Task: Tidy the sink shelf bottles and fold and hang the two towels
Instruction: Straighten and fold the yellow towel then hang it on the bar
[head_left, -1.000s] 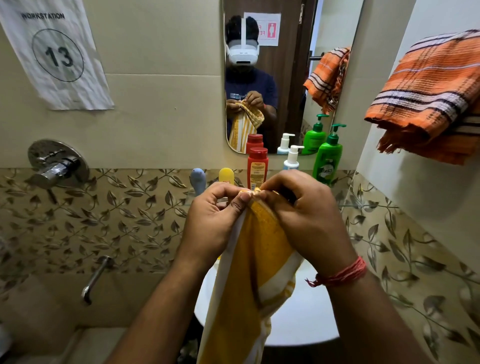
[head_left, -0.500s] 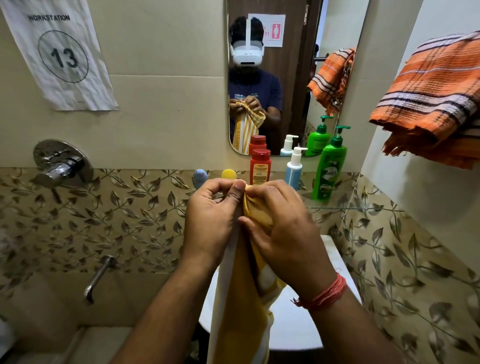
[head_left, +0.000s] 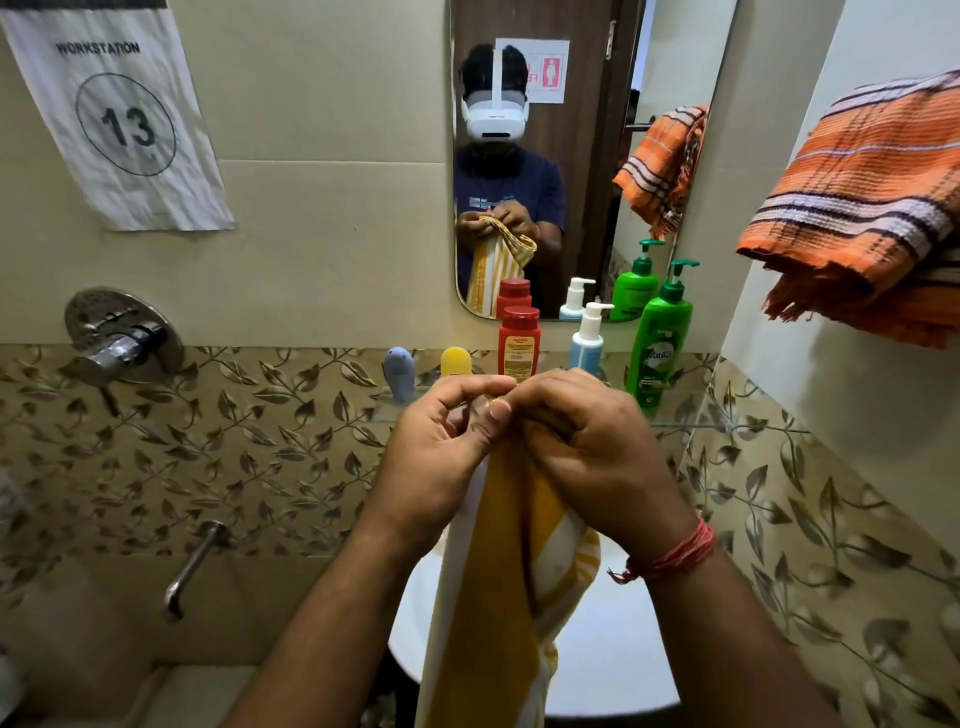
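The yellow-and-white striped cloth towel (head_left: 501, 587) hangs with its long axis vertical, its top edge gathered at the centre of the view and its lower end running out of frame at 6 o'clock. The left hand (head_left: 441, 457) pinches that top edge between thumb and curled forefinger; the right hand (head_left: 592, 447), touching it at 3 o'clock, has its fingers curled round the same bunched edge. How the towel is folded under the fingers is hidden, and its bottom hem is cut off.

Behind the towel, toward 6 o'clock, the round white ceramic sink (head_left: 613, 660) is partly covered by the cloth and forearms. At 12 o'clock from the hands, a clear glass shelf (head_left: 675, 423) carries upright bottles: a small grey-blue rounded bottle (head_left: 399, 371), a small yellow rounded bottle (head_left: 456, 362), a red plastic bottle with a red cap (head_left: 518, 343), a white-and-blue pump bottle (head_left: 587, 340) and a tall green pump bottle (head_left: 661, 338). The hands hide the bases of the yellow, red and blue ones.

At 2 o'clock, an orange striped woven towel (head_left: 862, 208) lies draped over a rail that is barely visible, its right side cut off by the frame edge.
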